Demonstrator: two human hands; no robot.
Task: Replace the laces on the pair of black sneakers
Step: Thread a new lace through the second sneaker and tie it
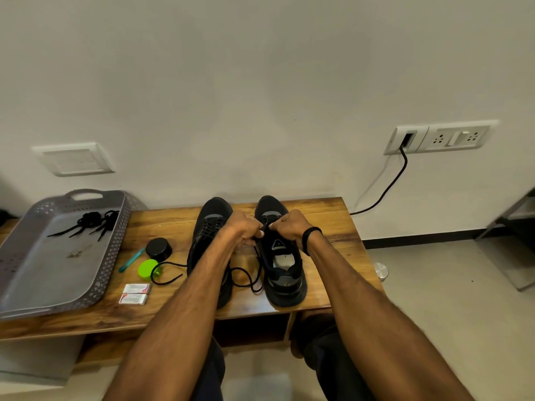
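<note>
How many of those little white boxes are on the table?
2. One small box lies on the wooden table beside the grey tray; the other small box sits just in front of it. Others may be hidden from view.

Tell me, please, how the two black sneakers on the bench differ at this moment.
The sneaker nearer the tray has laces crossed through its eyelets; the sneaker nearer the socket gapes open, its insole showing. The left hand and right hand pinch a lace over the sneaker nearer the socket, while the sneaker nearer the tray lies partly hidden under the left forearm. Both are black and point toes at the wall.
</note>
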